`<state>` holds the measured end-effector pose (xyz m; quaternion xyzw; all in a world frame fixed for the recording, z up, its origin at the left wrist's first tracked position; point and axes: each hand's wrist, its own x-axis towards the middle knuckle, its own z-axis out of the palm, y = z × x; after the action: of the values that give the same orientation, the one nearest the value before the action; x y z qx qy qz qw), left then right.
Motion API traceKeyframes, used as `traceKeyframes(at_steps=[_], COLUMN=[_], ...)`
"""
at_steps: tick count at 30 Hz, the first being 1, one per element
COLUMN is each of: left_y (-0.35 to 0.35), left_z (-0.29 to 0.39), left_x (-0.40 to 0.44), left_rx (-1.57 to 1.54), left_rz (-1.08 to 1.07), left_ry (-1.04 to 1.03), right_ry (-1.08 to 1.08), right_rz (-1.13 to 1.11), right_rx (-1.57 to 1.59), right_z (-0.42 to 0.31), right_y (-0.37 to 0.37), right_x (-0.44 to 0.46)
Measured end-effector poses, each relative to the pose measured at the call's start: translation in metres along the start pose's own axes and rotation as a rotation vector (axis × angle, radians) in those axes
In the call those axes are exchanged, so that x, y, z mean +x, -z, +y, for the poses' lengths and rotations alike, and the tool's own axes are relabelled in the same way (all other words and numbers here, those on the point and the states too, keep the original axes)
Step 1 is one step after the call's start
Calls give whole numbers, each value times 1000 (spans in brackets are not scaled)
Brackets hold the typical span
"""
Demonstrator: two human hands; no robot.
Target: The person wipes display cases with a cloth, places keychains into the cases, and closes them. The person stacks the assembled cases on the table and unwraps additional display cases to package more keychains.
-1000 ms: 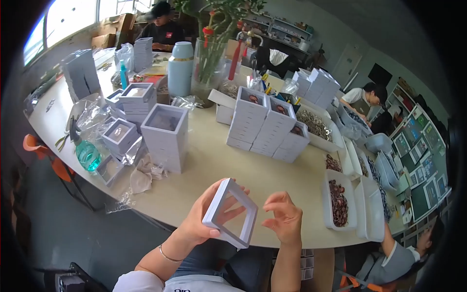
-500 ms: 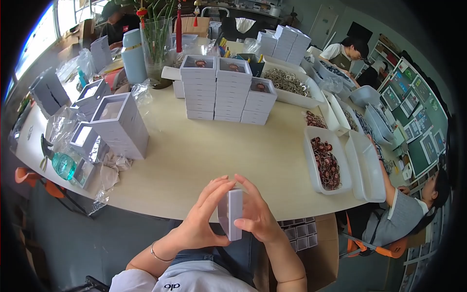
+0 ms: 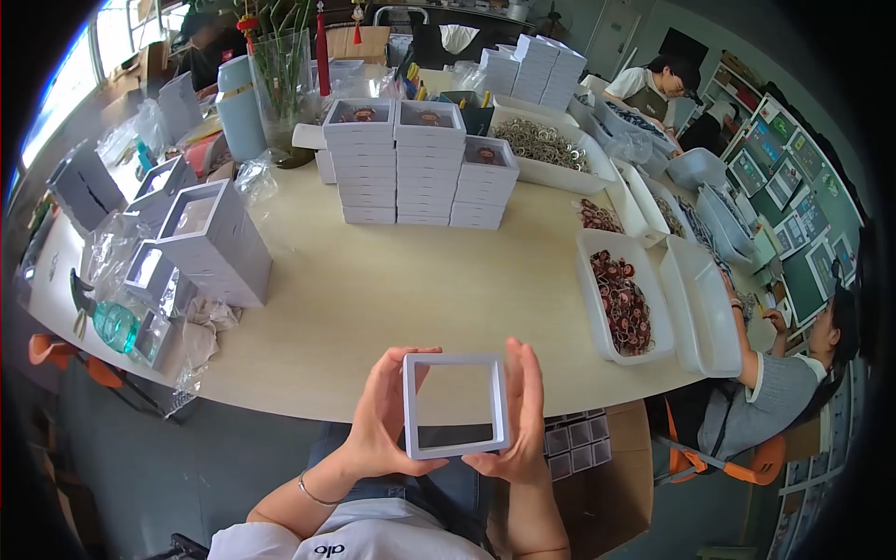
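Note:
Upright before me is a square white display frame [image 3: 457, 450] with a clear see-through middle, turned broadside to the camera. The tabletop shows through it. My left hand [image 3: 375, 415] grips its left side, thumb at the lower corner and fingers behind. On the opposite side my right hand [image 3: 526, 420] clasps the edge, its thumb at the bottom right corner and its fingers pointing up. Past the frame, on the table [image 3: 373, 280], stand stacks of white display boxes [image 3: 429, 168], the top ones holding small reddish-brown items.
A tall stack of white frames [image 3: 219, 252] stands left, near a teal spray bottle [image 3: 116, 327]. On the right are a tub of red-brown keyrings [image 3: 623, 308] and a white tub [image 3: 700, 313]. A cardboard box [image 3: 625, 476] with frames sits below the edge. A seated person [image 3: 779, 411] works at right.
Both hands have turned the frame from nearly edge-on to face-on, and the right hand has moved outward to its right side. The camera view has shifted slightly.

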<state>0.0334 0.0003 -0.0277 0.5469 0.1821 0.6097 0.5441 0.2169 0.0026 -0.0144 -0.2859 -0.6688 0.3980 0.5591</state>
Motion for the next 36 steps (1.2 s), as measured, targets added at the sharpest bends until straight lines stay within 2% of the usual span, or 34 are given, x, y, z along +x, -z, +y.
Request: traceKeyframes(at_steps=[1,5,10,16,20,27,32,34,36], left_y=[4,5,12,10,3,-11,-16,-16,-19], left_z=[1,15,27,33,33,30,28,26,18], left_x=[0,5,0,2,0,-13,-9,-2,1], left_rx=[31,191,444,516,559,679,652,621,494], left_rz=[-26,-133,-159,-194,-195,-265,-340,-375,-291], left_ry=[10,57,123,255,248,333,401,443,493], right_ry=[33,76,192,144,87,-128,-226,-335,-375], right_rz=[-27,-476,-599,-595,-550,-543,-536,-549,-523], right_rx=[-216,-505,-612,-554,-488,-300,-198,-166,-147], right_z=[-11,-39,-39,-35,-30,-28,-26,-26,-25], right_y=[7,18,17,15,11,14,25,29,33], right_x=[5,29,30,20,3,-28,-37,-35,-31])
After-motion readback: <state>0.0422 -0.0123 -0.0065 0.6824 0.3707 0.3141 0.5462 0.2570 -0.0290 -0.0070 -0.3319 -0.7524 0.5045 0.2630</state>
